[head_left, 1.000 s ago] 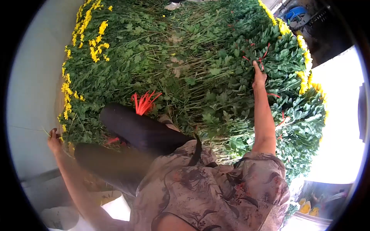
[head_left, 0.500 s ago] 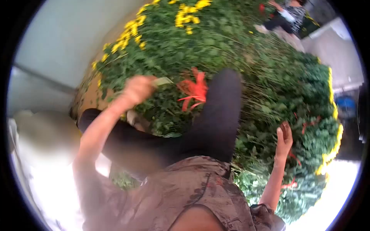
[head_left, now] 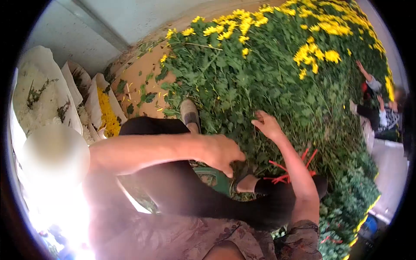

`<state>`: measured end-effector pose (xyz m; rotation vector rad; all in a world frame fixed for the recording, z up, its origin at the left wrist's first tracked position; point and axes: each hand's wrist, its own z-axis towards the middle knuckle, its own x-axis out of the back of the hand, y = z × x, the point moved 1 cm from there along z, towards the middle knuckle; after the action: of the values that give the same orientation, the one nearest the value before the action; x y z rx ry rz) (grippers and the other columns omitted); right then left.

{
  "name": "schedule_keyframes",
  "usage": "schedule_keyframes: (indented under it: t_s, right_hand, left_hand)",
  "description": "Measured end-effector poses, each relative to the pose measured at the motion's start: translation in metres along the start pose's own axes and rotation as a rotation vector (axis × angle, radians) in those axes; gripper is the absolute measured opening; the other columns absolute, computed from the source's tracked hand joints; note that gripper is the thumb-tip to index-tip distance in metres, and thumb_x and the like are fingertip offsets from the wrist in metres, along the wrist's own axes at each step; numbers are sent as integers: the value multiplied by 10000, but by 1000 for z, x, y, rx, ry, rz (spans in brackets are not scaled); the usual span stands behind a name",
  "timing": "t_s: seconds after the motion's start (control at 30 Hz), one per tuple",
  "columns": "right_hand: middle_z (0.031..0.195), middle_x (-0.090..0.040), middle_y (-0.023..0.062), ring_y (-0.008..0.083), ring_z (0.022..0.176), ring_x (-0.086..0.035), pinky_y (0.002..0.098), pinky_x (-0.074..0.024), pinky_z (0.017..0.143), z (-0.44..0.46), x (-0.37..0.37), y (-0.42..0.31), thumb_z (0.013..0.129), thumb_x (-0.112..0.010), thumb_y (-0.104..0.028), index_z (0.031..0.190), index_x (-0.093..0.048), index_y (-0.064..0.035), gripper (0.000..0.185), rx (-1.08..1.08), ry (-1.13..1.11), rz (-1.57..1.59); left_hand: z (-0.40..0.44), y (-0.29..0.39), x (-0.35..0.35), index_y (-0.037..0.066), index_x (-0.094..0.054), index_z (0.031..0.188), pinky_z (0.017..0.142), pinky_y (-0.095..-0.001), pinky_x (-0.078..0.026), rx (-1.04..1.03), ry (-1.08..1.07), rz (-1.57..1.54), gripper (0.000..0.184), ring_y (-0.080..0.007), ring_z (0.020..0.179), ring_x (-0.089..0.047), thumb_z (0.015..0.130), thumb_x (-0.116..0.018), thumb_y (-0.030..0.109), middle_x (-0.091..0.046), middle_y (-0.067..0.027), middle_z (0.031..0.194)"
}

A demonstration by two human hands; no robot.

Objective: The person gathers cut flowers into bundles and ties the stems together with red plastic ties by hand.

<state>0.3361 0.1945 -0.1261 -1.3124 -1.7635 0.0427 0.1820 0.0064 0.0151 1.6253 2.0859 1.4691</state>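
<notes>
Above the lap, my left hand point(head_left: 222, 152) reaches inward with bent fingers and a gap between thumb and fingers; nothing shows in it. My right hand point(head_left: 267, 125) is over the green stems and leaves point(head_left: 264, 91), thumb apart from the fingers, with no object visible in it. Yellow flowers point(head_left: 331, 28) top the leafy stems along the far edge. Red ties point(head_left: 281, 177) lie by my knee, below the right hand. A green object point(head_left: 219, 180), partly hidden by the left arm and legs, sits between my feet.
White sacks point(head_left: 43, 95) stand at the left, one holding yellow petals point(head_left: 108, 112). Brown floor point(head_left: 145, 71) with scattered leaves and petals borders a pale wall point(head_left: 138, 19). Another person point(head_left: 385, 115) sits at the far right. A blue object point(head_left: 369, 226) is at lower right.
The view has turned left, showing more sacks and floor. Both hands are closer together, the right now over the stems. The pale thing seen at my left hand no longer shows there.
</notes>
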Motion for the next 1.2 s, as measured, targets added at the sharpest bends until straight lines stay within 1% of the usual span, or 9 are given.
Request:
schedule_keyframes:
  t_s: [0.2, 0.23, 0.33, 0.5, 0.57, 0.67, 0.87, 1.03, 1.2]
  right_hand:
    - [1311, -450, 280, 380, 1197, -470, 467, -422, 987, 135, -46, 48, 795, -631, -557, 1450, -172, -10, 969, -114, 373, -42]
    - [1345, -405, 286, 398, 1266, -389, 494, -400, 992, 136, -47, 32, 728, -628, -657, 1461, -135, -20, 1089, -242, 212, 285]
    - [1390, -329, 299, 408, 1339, -275, 476, -368, 1012, 138, -78, 0, 688, -640, -692, 1457, -166, -19, 1127, -224, 128, -228]
    - [1356, -366, 299, 364, 1284, -368, 454, -393, 979, 166, -61, 41, 625, -659, -735, 1447, -178, 9, 1209, -227, 155, -130]
    - [1342, -380, 307, 353, 1203, -452, 453, -394, 971, 179, -69, 18, 593, -662, -761, 1426, -170, 75, 1279, -299, 53, -14]
    - [1375, -345, 313, 390, 1254, -404, 451, -336, 1043, 178, -73, 20, 614, -660, -743, 1424, -146, 89, 1270, -248, -42, 107]
    - [1408, -314, 304, 407, 1290, -364, 446, -335, 1049, 193, -93, 22, 610, -687, -714, 1433, -167, 51, 1238, -254, 184, 36]
    - [1340, -410, 306, 385, 1225, -450, 404, -396, 1006, 146, -78, -17, 609, -799, -549, 1411, -205, 77, 1178, -139, 171, 169]
    - [1190, -545, 205, 250, 1072, -550, 335, -476, 859, 71, -34, -45, 588, -882, -247, 1266, -428, 46, 867, -1, 470, 222]
  left_hand:
    - [-43, -172, 47, -39, -494, 1253, 913, -395, -454, 274, 294, -268, 672, -333, 1068, -575, 797, -658, 427, -575, -235, 1180]
    - [-40, -209, 39, -38, -470, 1282, 941, -404, -441, 325, 373, -404, 699, -322, 1112, -557, 811, -652, 445, -551, -229, 1234]
    - [-28, -299, 4, -5, -509, 1271, 926, -426, -444, 595, 663, -871, 686, -320, 1169, -510, 809, -650, 482, -539, -181, 1264]
    - [29, -383, -49, -21, -390, 1338, 996, -428, -388, 589, 950, -1404, 836, -314, 1232, -438, 765, -701, 502, -456, -174, 1345]
    - [58, -383, -52, -46, -146, 1432, 1059, -442, -306, 297, 1127, -1778, 1100, -312, 1321, -318, 696, -765, 488, -343, -206, 1421]
    - [94, -373, -51, -24, -235, 1412, 1095, -458, -218, 729, 1311, -1555, 1074, -319, 1342, -270, 645, -799, 472, -303, -193, 1448]
    - [95, -361, -40, -6, -255, 1407, 1082, -475, -218, 388, 1280, -1788, 1073, -299, 1336, -277, 607, -839, 407, -336, -157, 1434]
    - [103, -347, -39, 22, -554, 1183, 909, -429, -460, 18, 1231, -2118, 548, -272, 1056, -564, 720, -778, 209, -593, -113, 1157]
    - [88, -293, -21, 25, -594, 1099, 869, -398, -482, -45, 1211, -2089, 397, -228, 948, -605, 767, -735, 191, -638, -83, 1037]
